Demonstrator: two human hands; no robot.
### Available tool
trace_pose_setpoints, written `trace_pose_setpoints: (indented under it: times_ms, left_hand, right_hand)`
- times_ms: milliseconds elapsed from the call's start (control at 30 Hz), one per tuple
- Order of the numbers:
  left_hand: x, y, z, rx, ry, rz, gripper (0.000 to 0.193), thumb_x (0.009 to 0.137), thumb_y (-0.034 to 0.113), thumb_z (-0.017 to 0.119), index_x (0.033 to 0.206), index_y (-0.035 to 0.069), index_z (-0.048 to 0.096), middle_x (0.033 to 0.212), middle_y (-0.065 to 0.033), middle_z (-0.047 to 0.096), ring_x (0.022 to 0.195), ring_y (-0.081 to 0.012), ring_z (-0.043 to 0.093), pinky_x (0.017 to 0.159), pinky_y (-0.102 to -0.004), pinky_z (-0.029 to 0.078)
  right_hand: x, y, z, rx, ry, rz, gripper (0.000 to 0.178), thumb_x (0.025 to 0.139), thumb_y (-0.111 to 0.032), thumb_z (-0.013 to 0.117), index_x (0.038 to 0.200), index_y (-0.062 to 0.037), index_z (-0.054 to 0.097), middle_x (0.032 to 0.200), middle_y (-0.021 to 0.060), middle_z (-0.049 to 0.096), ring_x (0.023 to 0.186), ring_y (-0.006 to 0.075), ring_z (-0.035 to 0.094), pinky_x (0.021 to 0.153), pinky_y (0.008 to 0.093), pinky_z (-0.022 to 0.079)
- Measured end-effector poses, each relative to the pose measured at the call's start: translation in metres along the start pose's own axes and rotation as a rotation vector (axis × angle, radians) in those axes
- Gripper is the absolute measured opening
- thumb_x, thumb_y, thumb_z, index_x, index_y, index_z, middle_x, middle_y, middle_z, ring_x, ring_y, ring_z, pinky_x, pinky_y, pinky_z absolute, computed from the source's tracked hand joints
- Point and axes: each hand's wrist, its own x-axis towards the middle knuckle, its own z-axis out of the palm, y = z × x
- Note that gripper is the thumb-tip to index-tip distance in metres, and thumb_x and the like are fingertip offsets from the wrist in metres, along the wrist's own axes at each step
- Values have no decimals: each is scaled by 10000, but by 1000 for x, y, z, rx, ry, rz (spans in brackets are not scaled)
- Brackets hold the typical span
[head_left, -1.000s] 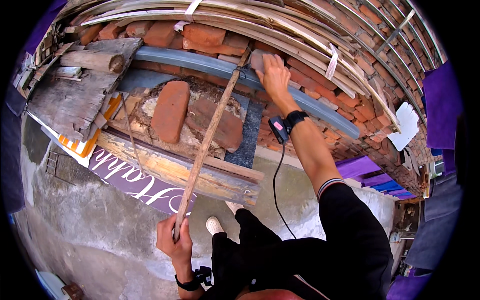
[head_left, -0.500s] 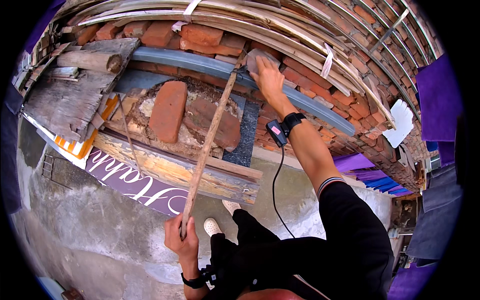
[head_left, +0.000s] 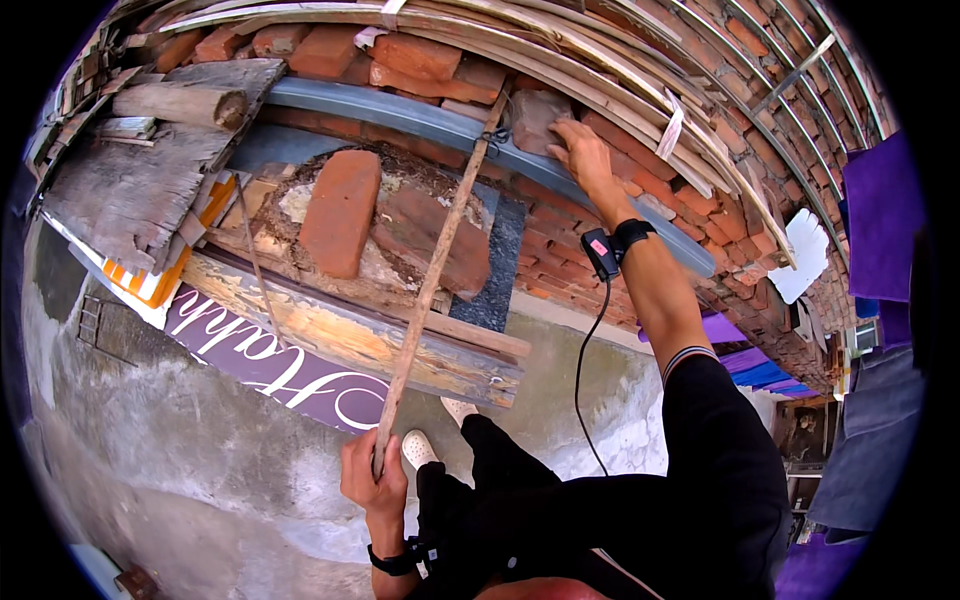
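My left hand [head_left: 373, 472] is closed around the lower end of a long, thin wooden stick [head_left: 425, 290]. The stick slants up and away to the brick wall, where dark wire or cord is wound around it near the blue-grey metal bar. Beside the stick's far end, a dusty brick [head_left: 538, 120] sits on the brick ledge. My right hand [head_left: 588, 160] is at this brick's right edge, fingers loosely bent and apart, gripping nothing; whether a fingertip touches the brick I cannot tell.
A red brick [head_left: 340, 213] lies on the rubble-topped stack under the stick. The blue-grey metal bar [head_left: 380, 108] runs along the wall. Long wooden strips [head_left: 560, 60] lie above it. Weathered boards [head_left: 120, 205] stand left. A black cable [head_left: 580, 385] hangs from my right wrist device.
My right hand has slid off the dusty brick to its right side, leaving the brick's face uncovered. The left hand keeps its hold on the stick. The whole view has shifted slightly.
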Motion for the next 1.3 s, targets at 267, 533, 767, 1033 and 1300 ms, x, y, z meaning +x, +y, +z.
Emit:
trace_pose_setpoints:
  times_ms: [267,533,767,1033,1300]
  left_hand:
    - [-6,0,1,25,-7,1,198,726,-41,672,915,-17,615,808,-128,613,667,-245,571,603,-308,453]
    - [-12,-4,4,50,-9,10,235,716,-23,712,931,-20,620,817,-152,623,684,-273,600,595,-328,481]
    - [-20,-8,9,48,11,63,268,703,13,748,936,-22,620,822,-163,622,687,-295,614,589,-345,502]
    - [-29,-7,20,26,1,105,263,725,-4,720,961,-23,604,827,-160,607,692,-294,589,595,-349,483]
    - [-48,8,36,11,21,93,256,736,-11,706,966,-31,595,831,-163,596,691,-291,569,593,-351,469]
  right_hand:
    - [19,-35,16,-237,57,133,284,739,-306,687,948,-121,629,967,73,613,930,264,557,755,409,421]
    - [21,-58,21,-74,129,181,275,777,-223,657,1014,-87,624,1034,130,606,979,306,538,796,417,406]
    - [-27,-114,-3,287,194,93,257,783,-92,642,1028,-23,605,1057,168,602,956,338,570,815,398,458]
    - [-84,-157,-39,639,-108,291,221,812,-44,620,1030,-16,608,968,158,610,768,257,641,648,331,508]
    - [-93,-172,-47,771,-235,444,235,821,-87,618,1041,-4,606,918,172,624,762,251,642,664,331,504]
